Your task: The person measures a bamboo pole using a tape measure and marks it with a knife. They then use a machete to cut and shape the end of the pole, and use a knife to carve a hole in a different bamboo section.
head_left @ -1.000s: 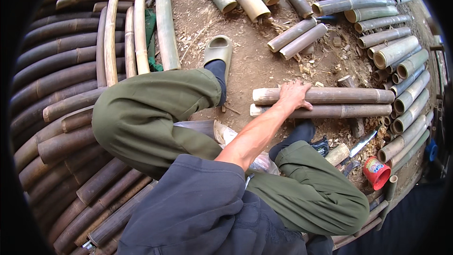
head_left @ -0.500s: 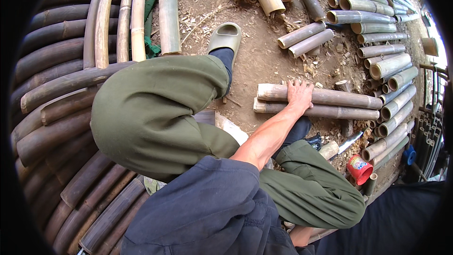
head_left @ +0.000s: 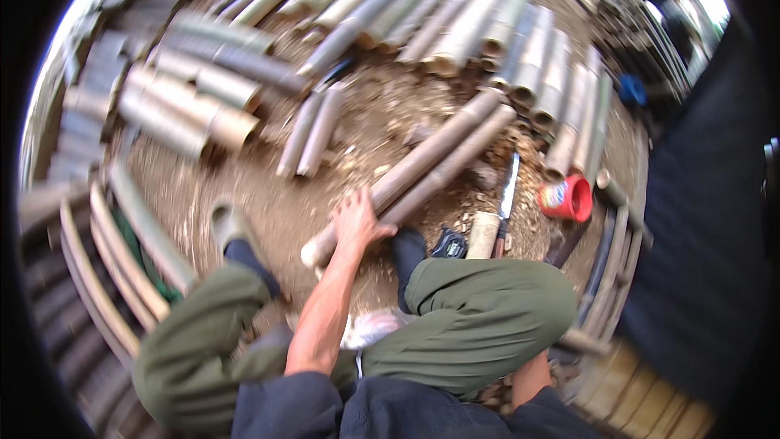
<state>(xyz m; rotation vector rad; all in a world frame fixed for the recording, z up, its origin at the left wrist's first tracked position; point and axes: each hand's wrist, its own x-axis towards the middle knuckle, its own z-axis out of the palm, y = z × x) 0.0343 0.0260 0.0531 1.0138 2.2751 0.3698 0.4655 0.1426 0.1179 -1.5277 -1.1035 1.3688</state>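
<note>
Toward the right edge of the dirt floor [head_left: 296, 211] — two bamboo poles [head_left: 431, 149], side by side; left hand [head_left: 356, 218] laid over near part, cannot tell whether gripping — right hand hidden

Knife [head_left: 509, 187] btwn bamboo pair [head_left: 439, 149] & tub [head_left: 566, 198].

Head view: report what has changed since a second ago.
The view has swung right, so the two brown bamboo poles now slant across it. The right forearm has come into view at the bottom. The left hand stays on the poles; poles, knife and red tub look unmoved.
</note>
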